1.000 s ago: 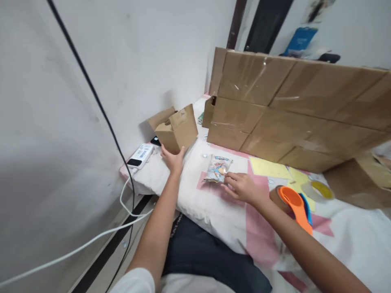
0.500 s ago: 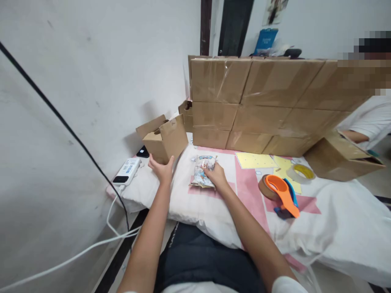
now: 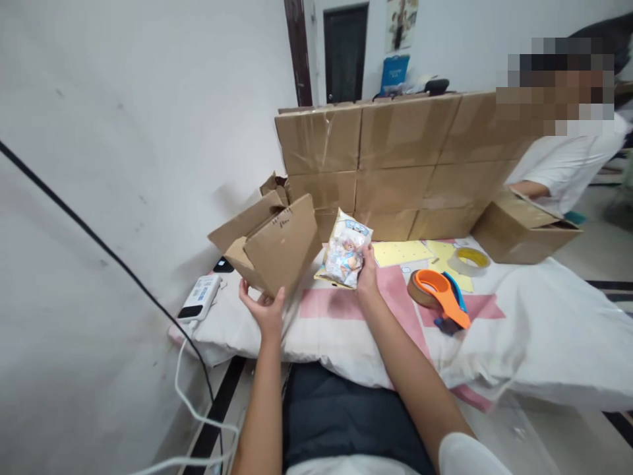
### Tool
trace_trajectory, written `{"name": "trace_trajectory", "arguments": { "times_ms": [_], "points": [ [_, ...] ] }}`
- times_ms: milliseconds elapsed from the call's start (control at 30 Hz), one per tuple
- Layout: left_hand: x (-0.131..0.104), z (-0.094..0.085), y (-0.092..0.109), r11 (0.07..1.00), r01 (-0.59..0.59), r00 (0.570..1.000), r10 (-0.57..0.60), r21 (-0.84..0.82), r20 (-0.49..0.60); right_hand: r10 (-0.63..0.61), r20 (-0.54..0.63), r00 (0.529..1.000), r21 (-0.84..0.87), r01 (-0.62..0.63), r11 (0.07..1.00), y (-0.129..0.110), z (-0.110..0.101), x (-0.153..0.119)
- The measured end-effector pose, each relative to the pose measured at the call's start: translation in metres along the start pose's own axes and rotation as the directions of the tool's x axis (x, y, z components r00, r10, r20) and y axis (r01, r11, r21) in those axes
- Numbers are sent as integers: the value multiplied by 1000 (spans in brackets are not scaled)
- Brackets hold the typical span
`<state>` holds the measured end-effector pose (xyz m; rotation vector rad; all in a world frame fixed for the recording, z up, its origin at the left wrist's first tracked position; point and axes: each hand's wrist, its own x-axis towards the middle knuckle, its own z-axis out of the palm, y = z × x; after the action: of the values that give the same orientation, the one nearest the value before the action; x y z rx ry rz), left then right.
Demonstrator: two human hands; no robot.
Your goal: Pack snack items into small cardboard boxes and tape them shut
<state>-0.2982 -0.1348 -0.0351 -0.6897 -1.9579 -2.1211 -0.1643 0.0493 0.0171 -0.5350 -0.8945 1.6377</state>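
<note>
My left hand [image 3: 264, 309] grips the lower near corner of a small cardboard box [image 3: 281, 254], thumb and fingers spread around it. The box is tilted, its top flaps stand up and apart, and its inside is mostly hidden. In my right hand [image 3: 367, 272] is a shiny printed snack bag [image 3: 346, 251], held by its right edge above the cloth-covered surface [image 3: 306, 340]. The bag is upright, its printed front towards me, just right of the box and apart from it.
Stacked taped cartons [image 3: 395, 142] stand behind. To the right lie an orange tape dispenser [image 3: 442, 297], a clear tape roll [image 3: 469, 260] and yellow sheets [image 3: 403, 253]. Another person [image 3: 558, 165] reaches to an open carton [image 3: 527, 231]. A white power bank [image 3: 200, 298] with a cable lies left.
My right hand has lifted the snack bag off the cloth and turned it upright. The small box in my left hand has come nearer and tilted. The view has shifted right.
</note>
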Motion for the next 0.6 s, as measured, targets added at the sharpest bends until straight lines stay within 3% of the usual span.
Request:
{"name": "trace_trajectory", "arguments": {
  "times_ms": [100,200,267,333,433,500,567,600],
  "points": [
    [-15,-14,-1,998,37,996,-33,-49,83,24,-115,993,79,-15,997,-24,-15,14],
    [-21,-23,-7,991,81,964,-50,-109,260,-95,-145,985,113,112,987,-70,-36,21],
    [-23,-27,-10,986,121,896,-59,-113,441,-246,-147,958,93,261,961,-108,-47,18],
    [-27,-30,-12,986,152,777,-79,-64,625,-447,-116,887,38,453,891,-148,-53,11],
    [-31,-33,-8,991,129,596,-103,32,796,-684,63,727,-62,687,724,-193,-48,-2],
    [-32,-32,-5,995,84,533,-89,52,841,-708,273,652,-149,755,638,-209,-37,-9],
    [-31,-31,-2,998,49,511,-64,45,857,-567,574,591,-268,789,552,-215,-23,-16],
    [-30,-31,0,999,37,506,-53,40,861,-405,733,547,-327,805,495,-216,-15,-20]
  ]
}}
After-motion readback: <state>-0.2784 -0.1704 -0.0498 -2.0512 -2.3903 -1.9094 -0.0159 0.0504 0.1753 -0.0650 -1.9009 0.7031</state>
